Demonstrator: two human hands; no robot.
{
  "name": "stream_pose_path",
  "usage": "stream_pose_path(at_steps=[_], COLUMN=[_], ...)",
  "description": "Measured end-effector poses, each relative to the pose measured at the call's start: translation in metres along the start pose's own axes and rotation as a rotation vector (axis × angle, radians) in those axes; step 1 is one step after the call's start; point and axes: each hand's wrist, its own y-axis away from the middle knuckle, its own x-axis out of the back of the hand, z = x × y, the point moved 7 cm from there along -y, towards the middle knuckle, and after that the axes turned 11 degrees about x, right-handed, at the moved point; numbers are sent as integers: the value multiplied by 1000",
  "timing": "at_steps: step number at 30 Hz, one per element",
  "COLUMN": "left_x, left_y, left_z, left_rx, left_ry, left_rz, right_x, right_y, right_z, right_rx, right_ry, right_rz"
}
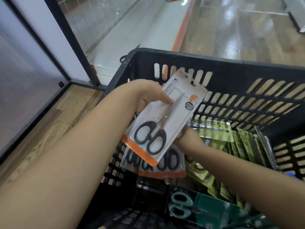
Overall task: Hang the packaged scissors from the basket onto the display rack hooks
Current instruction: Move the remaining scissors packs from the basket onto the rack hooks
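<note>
1. Head view, landmark: the black basket (231, 70) fills the right and lower part of the frame, standing on a wood-look floor (49, 123). Every place below is given relative to it.

2. The scissors pack (165, 116) is held just above the basket's left half, clear of the packs lying inside. Its long axis runs diagonally, with the hang-hole end pointing up toward the basket's far wall and the handle end toward the person.

3. The left hand (148, 95) grips the pack's upper left edge, thumb pressed on the front of the card. The right hand (188, 138) is at the pack's lower right edge, inside the basket; its fingers are hidden behind the card, so its grip cannot be told.

4. No rack hooks are in view. Judged from this, the pack must next be carried out of the basket, hang-hole leading; the left hand has the surer hold.

5. The pack is a white card with an orange band at the bottom, a clear blister and black-handled scissors, blades pointing to the hang-hole.

6. More scissor packs (219, 133), green and teal, lie in the basket.
</note>
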Motion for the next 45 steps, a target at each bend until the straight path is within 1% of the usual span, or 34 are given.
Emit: stream_pose_path(at_steps=[3, 7, 10, 15, 19, 24, 26, 28, 31, 33, 36, 38, 40, 42, 43, 45], left_x=[1, 0, -5, -17, -30, -58, -65, -67, -72, -78, -82, -78, -69, -55, -43, -29], left_y=[-1, 0, 1, 10, 19, 11, 5, -1, -7, -11, -10, -2, 15, 39, 60, 89], left_z=[-1, -1, 0, -7, -18, -21, -24, -28, -37, -45, -62, -70, -66, -57, -48, -33], left_rx=[-12, -25, -33, -41, -60, -112, -95, -82, -63, -28, 116, 201, 213, 210, 213, 209], left_ry=[10, 36, -6, 82, 312, 505, 518, 494, 429, 388, 443, 474, 460, 441, 449, 472], left_rz=[23, 51, 77, 19, -92, -104, -65, 12, 118, 134, 109, 114, 130, 147, 143, 146], right_x=[32, 73, 103, 138, 141, 137, 136, 135, 128, 121, 114, 115, 123, 136, 148, 166], right_y=[12, 38, 63, 89, 93, 89, 86, 83, 81, 85, 96, 104, 112, 121, 125, 130], right_z=[14, 26, 30, 31, 31, 35, 38, 45, 62, 76, 84, 78, 59, 28, -1, -36], right_rx=[-85, -111, -133, -129, -101, -67, -52, -60, -129, -218, -338, -393, -433, -458, -456, -435], right_ry=[-104, -130, -216, -394, -500, -550, -544, -525, -491, -503, -530, -520, -512, -490, -479, -481], right_rz=[82, 126, 190, 277, 315, 335, 332, 329, 323, 311, 293, 274, 238, 200, 180, 170])
